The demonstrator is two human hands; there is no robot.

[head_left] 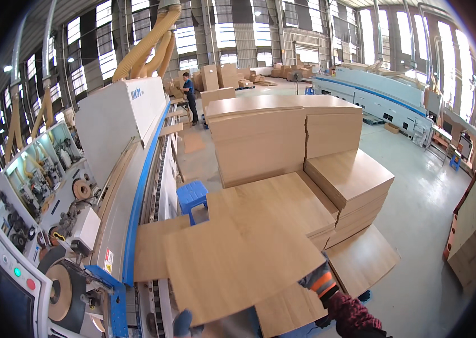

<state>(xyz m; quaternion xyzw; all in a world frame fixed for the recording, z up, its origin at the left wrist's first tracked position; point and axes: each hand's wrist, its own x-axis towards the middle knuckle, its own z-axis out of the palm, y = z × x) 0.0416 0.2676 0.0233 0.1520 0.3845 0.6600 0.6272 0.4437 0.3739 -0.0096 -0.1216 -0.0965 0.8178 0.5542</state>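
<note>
Fingers of the right hand (pixel 318 280), in an orange-and-grey striped glove, closed on the right edge of a wooden panel (pixel 238 259); thumb side hidden under the board. Fingers of the left hand (pixel 183 324), in a blue glove, at the panel's near edge by the lower rim of the view; whether they clamp it or only steady it cannot be told.

Item held: one flat, light-brown panel, rectangular, lying roughly level in front of the person, its left corner over a second panel (pixel 150 248) that rests at the machine's feed side.

Handling, as judged: stiff, broad and fairly heavy for its thickness; smooth faces likely slippery, edges and corners liable to chip. Best taken at two opposite edges, hands well apart, kept level.

Left: long white-and-blue machine (pixel 131 163) with an edging tape roll (pixel 60 293) and a control panel (pixel 15 281).
Ahead: blue plastic stool (pixel 193 196); stacks of like panels (pixel 283 141), stepped lower to the right.
Far back: a person in blue (pixel 190 96) standing by the machine; yellow hoses (pixel 148 45) overhead.
</note>
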